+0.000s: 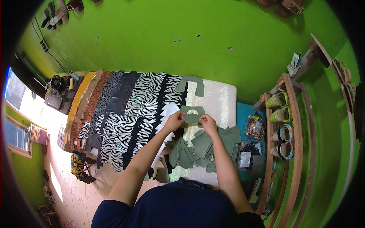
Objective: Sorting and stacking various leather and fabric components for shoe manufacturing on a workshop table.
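Note:
Between my two hands is a dark green cut piece of sheet material (193, 118), shaped like a shoe upper, with a curved opening at its middle. My left hand (175, 121) pinches its left end and my right hand (207, 124) pinches its right end. Just beyond lies a similar green U-shaped piece (200, 89), at the far end of the rows. A loose heap of green cut pieces (205, 146) spreads on the table below my hands, partly behind my right forearm. Left of my left hand, a row of white pieces (170, 110) overlaps zebra-striped pieces (146, 102).
Overlapping rows of grey (108, 89), brown (89, 102) and yellow (80, 93) pieces cover the table's left. A sewing machine (57, 83) stands beyond them. To the right are a bag of small shiny parts (254, 127) and a wooden rack (294, 152) with sandals (281, 114).

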Demonstrator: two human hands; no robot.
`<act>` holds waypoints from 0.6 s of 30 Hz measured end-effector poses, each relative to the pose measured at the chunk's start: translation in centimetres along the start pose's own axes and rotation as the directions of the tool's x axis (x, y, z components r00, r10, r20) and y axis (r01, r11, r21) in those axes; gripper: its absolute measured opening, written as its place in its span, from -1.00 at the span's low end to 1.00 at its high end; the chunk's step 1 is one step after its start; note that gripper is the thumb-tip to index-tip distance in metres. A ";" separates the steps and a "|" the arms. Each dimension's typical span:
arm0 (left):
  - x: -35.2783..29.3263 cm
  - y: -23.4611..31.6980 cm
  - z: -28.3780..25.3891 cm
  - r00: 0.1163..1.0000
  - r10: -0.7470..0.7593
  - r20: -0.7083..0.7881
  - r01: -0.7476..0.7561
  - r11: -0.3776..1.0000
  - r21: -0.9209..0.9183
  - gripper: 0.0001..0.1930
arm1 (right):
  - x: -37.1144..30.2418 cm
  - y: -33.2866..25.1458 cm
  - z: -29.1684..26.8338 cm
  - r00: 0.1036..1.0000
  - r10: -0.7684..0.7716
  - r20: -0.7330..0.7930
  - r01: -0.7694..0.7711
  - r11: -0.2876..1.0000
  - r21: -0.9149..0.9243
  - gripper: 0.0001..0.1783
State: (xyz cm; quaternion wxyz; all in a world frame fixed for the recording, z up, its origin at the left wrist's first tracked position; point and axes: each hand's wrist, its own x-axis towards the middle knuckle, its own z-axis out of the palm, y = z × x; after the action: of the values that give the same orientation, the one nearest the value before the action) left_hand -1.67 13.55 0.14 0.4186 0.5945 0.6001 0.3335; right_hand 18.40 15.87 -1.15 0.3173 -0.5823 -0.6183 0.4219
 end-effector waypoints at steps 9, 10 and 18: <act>6.4 -1.1 0.7 0.998 -0.053 -0.046 0.060 0.982 0.177 -0.72 | 5.3 0.7 1.4 0.990 0.117 -0.080 -0.130 0.974 -0.183 -0.79; 6.9 -1.0 1.0 0.998 -0.046 -0.051 0.055 0.980 0.189 -0.73 | 5.6 1.0 1.3 0.989 0.123 -0.084 -0.137 0.973 -0.183 -0.79; 7.5 -2.3 2.4 0.997 -0.021 -0.080 0.051 0.918 0.393 -0.72 | 6.6 1.8 1.8 0.985 0.121 -0.125 -0.160 0.911 -0.380 -0.81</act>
State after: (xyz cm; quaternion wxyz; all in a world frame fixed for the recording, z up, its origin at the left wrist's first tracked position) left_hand -0.06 20.54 -3.79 0.2735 0.6428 0.6809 0.2198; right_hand 16.82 22.02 -4.20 0.1948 -0.6967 -0.6296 0.2833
